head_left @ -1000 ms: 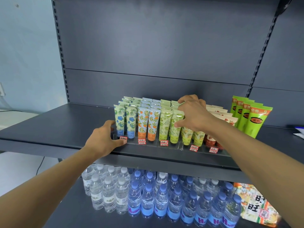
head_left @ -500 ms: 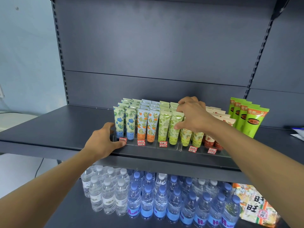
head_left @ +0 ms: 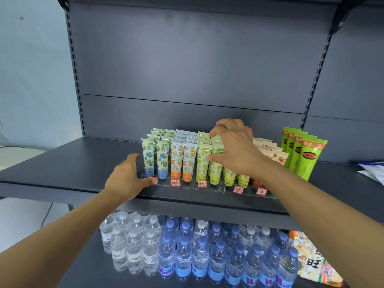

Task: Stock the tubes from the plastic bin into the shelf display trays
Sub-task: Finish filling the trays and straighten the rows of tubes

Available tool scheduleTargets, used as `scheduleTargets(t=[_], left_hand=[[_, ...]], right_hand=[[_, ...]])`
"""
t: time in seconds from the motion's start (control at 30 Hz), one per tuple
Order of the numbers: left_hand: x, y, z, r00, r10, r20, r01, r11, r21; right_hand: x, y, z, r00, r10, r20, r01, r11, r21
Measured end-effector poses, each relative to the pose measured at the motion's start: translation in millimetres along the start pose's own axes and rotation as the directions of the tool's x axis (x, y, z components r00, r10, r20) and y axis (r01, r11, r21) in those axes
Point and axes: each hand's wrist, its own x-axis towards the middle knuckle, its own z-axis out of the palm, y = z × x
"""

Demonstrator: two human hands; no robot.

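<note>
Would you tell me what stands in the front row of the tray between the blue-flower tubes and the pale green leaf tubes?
In the head view, two orange-fruit tubes stand side by side between the blue-flower tubes and the pale green leaf tubes.

- Four bright green pouches (head_left: 305, 154) with orange labels stand upright in a row on the shelf (head_left: 62, 163), at its right side.
- A white packet with blue print (head_left: 373, 170) lies at the far right edge of the shelf.
- On the lower shelf, clear water bottles with white caps (head_left: 133, 246) stand on the left.
- Blue-capped water bottles with blue labels (head_left: 207, 256) fill the middle and right.
- An orange and white printed bag (head_left: 313, 260) lies just beside the blue-capped bottles.
- A pale blue wall (head_left: 31, 69) shows on the left.
</note>
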Motion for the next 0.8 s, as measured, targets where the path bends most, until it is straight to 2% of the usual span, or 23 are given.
scheduleTargets(t=[0.27,0.37,0.47,0.57,0.63,0.73,0.8], left_hand=[[2,4,-20,0.998,0.045,-0.047,-0.045,0.999,-0.012],[-2,4,-20,0.999,0.036,-0.026,-0.037,0.999,-0.027],[-9,3,-14,0.999,0.036,-0.007,-0.036,0.999,-0.031],[-15,0,-6,1.000,0.012,0.007,-0.012,1.000,-0.025],[-17,-2,1,0.999,-0.021,0.024,0.022,1.000,-0.018],[-19,-5,10,0.996,-0.079,0.038,0.079,0.997,0.005],[-19,-7,17,0.994,-0.104,0.024,0.104,0.994,0.029]], right_hand=[[-14,-9,-1,0.999,0.003,-0.033,-0.003,1.000,0.005],[-35,1,0,0.994,0.042,-0.104,-0.042,0.999,0.007],[-63,17,4,0.964,0.122,-0.235,-0.116,0.993,0.037],[-97,39,9,0.886,0.281,-0.368,-0.254,0.960,0.122],[-118,58,15,0.807,0.436,-0.399,-0.389,0.900,0.197],[-145,95,27,0.666,0.661,-0.345,-0.592,0.750,0.294],[-154,117,36,0.617,0.748,-0.246,-0.690,0.664,0.290]])
